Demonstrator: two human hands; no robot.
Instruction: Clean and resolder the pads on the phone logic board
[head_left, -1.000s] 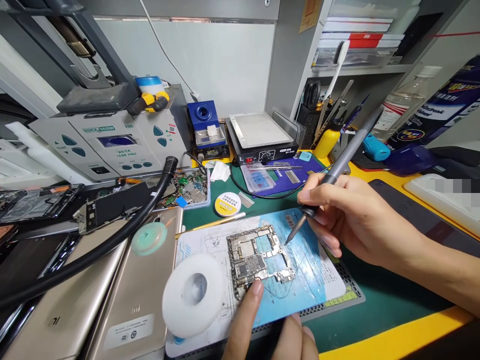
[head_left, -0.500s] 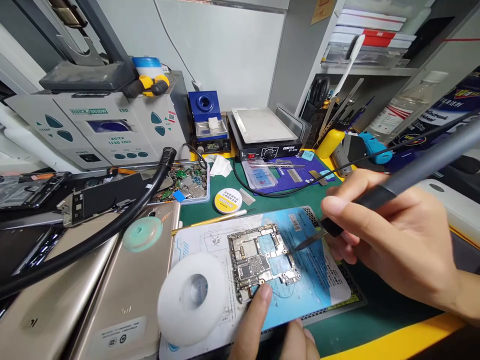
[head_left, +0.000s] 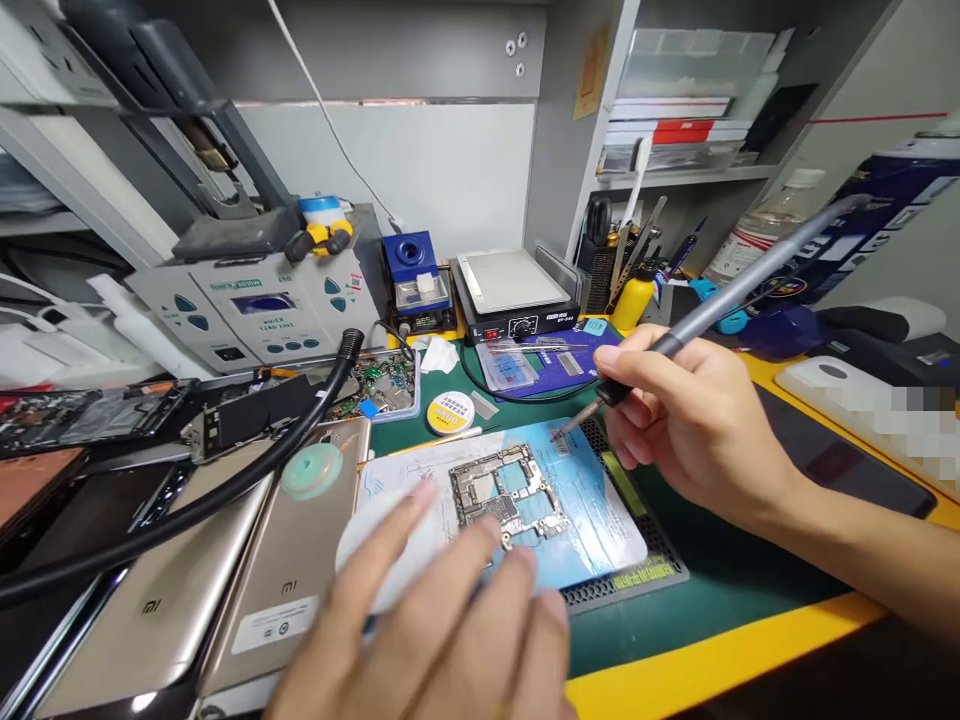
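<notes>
The left hand (head_left: 450,610) is open, fingers spread and slightly bent, over the lower left of the blue-and-white card (head_left: 600,530); it partly hides the white roll (head_left: 356,530) and the lower edge of the circuit board (head_left: 484,490), and whether it touches either cannot be told. The board lies flat on the card, right of the roll. The right hand (head_left: 697,420) is closed around the soldering iron (head_left: 739,290) in a pen-like grip, with the iron's tip at the card's upper part by the barcode, apart from the board. Half a second ago, the left index finger was at the board's lower edge; now the whole hand is spread over more of the card. The iron's tip has gone from beside the board's right side to above it. At left, the gold phone (head_left: 300,540) lies close along the card's left edge, with the black hose (head_left: 255,478) crossing above it. Green mat (head_left: 727,590) shows between the card's lower right and the yellow edge of the worktop (head_left: 675,670). Farther right, the dark phone (head_left: 847,470) lies beyond the right forearm.
</notes>
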